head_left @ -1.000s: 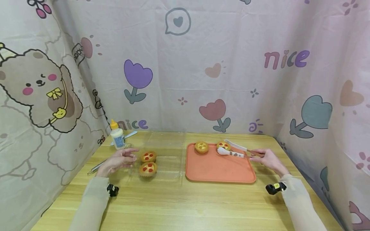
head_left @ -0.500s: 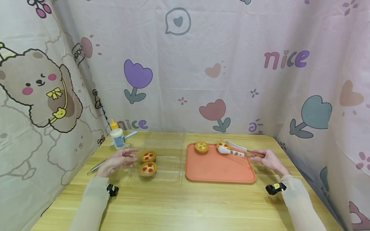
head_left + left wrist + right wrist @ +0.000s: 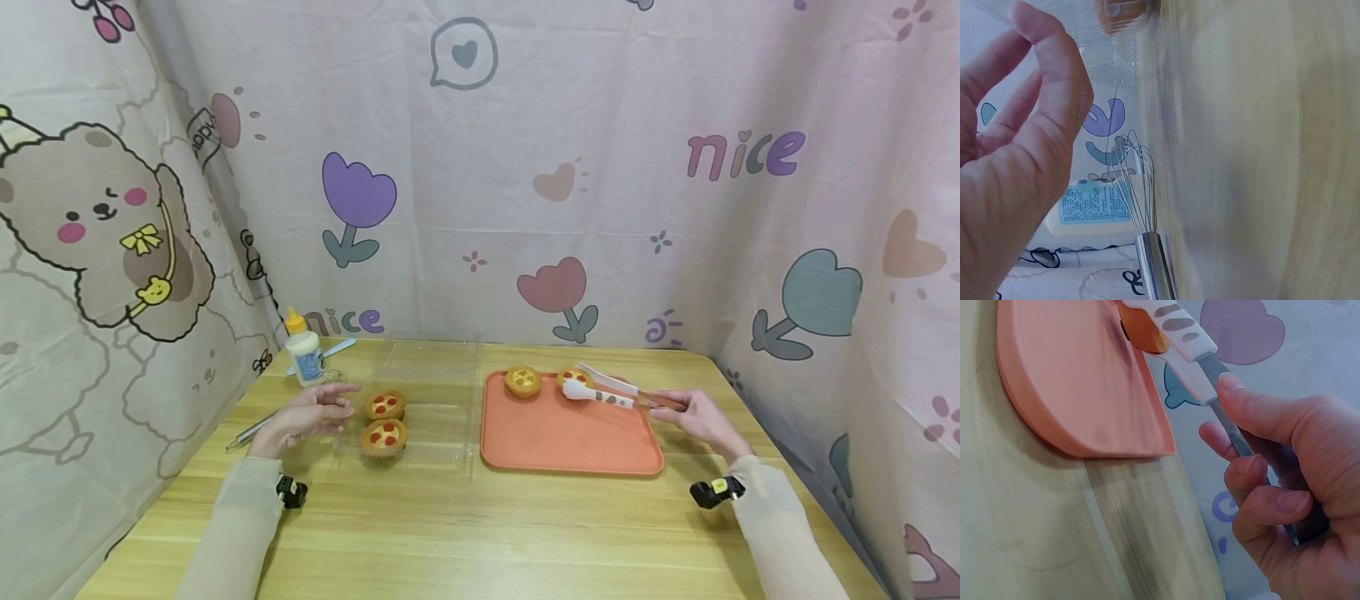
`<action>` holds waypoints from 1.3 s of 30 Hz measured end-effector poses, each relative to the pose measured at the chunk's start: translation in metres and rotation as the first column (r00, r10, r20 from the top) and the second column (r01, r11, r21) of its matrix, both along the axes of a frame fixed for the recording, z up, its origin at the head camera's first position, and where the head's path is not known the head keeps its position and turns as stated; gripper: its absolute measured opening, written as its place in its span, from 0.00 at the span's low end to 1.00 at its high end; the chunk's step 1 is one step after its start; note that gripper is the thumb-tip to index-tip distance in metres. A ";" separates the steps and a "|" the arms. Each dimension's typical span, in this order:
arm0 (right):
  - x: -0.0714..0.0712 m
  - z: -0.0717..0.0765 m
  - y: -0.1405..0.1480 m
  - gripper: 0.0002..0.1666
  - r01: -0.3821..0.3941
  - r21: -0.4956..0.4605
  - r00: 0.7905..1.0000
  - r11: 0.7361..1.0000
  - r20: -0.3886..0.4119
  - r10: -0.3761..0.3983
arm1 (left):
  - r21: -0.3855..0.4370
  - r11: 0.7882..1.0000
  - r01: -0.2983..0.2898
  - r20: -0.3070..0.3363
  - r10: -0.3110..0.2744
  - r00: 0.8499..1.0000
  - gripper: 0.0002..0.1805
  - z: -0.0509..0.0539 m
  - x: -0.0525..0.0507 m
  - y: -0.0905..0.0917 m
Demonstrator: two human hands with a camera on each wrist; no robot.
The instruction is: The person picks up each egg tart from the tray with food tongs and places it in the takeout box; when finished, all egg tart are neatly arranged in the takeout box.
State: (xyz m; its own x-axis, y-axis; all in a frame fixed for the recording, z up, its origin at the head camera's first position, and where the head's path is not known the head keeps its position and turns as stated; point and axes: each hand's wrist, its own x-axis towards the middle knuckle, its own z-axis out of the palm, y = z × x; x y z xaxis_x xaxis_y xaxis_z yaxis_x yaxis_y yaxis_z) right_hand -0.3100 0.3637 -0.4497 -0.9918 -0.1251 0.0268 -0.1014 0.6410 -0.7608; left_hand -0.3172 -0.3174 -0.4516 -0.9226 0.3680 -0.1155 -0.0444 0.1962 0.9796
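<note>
A right hand (image 3: 701, 421) grips white-tipped tongs (image 3: 613, 399), a red-topped tart (image 3: 573, 376) between their ends, at the far side of an orange tray (image 3: 562, 437); the left hand (image 3: 306, 419), fingers relaxed, is beside two similar tarts (image 3: 384, 442) in a clear container (image 3: 442, 429).

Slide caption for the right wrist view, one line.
Right hand gripping tongs that straddle a tart at an orange tray's edge.
</note>
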 end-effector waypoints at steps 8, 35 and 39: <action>0.001 0.000 -0.007 0.29 -0.045 -0.040 0.999 0.998 0.010 0.045 | -0.008 1.000 -0.020 0.015 0.021 1.000 0.35 -0.001 0.001 0.001; 0.006 0.018 -0.065 0.32 -0.108 -0.094 0.993 0.990 0.045 0.112 | 0.013 1.000 -0.029 0.033 0.028 0.999 0.35 -0.002 0.000 0.000; 0.005 0.020 -0.078 0.32 -0.111 -0.094 0.992 0.989 0.047 0.116 | 0.002 1.000 -0.026 0.028 0.026 0.999 0.35 -0.003 0.001 -0.001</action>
State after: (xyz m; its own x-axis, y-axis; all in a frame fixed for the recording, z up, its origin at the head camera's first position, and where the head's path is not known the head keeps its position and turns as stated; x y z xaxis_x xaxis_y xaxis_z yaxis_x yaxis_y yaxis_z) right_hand -0.3046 0.2856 -0.4300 -0.9717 -0.2361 -0.0080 -0.1282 0.5558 -0.8214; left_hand -0.3165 -0.3184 -0.4544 -0.9282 0.3445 -0.1407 -0.0771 0.1919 0.9784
